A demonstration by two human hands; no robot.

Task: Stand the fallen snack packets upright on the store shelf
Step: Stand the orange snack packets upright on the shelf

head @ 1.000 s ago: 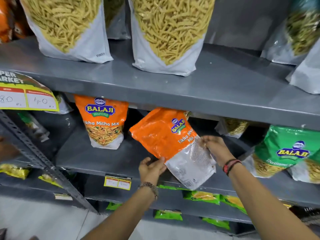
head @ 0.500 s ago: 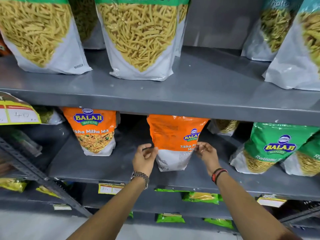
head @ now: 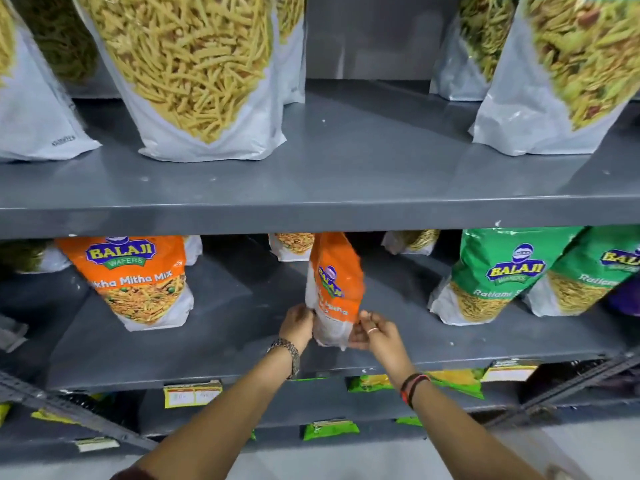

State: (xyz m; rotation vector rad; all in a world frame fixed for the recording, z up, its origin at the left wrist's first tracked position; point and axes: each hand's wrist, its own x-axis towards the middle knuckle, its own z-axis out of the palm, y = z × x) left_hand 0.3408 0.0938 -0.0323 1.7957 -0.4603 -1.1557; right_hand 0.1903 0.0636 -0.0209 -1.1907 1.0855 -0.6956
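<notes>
Both hands pinch the orange packet [head: 334,289] at its white base, left hand [head: 297,323] and right hand [head: 372,332] either side, near the middle shelf [head: 225,344] front edge. Looks light, crinkly, slippery film; grabbing low seems smartest.

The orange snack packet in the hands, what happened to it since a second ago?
The orange foil snack packet went from tilted in the air to upright on the grey metal shelf, turned side-on. The left hand and right hand slid down to its bottom corners, still holding. The other orange Tikha Mitha Mix packet stayed standing.
</notes>
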